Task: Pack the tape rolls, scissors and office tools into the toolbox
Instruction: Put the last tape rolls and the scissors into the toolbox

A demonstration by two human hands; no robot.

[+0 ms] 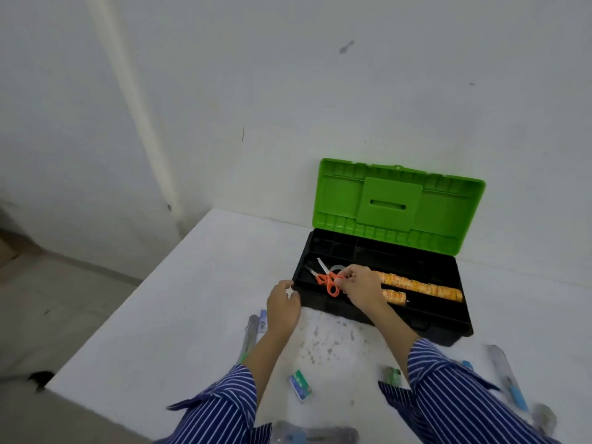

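Note:
A black toolbox (445, 328) with its green lid (397, 203) raised stands on the white table. Two rows of orange tape rolls (423, 287) lie in its tray. My right hand (360, 288) pinches the orange handles of the scissors (328, 278), which lie with blades apart over the tray's left end. A clear tape roll (336, 268) shows just behind them. My left hand (283, 307) grips the toolbox's front left corner.
Loose items lie on the table near me: a small green and white box (300, 386), a clear tube (250, 338) on the left, a green item (392, 376), and a clear and blue tool (509, 376) on the right. The table's left edge drops to the floor.

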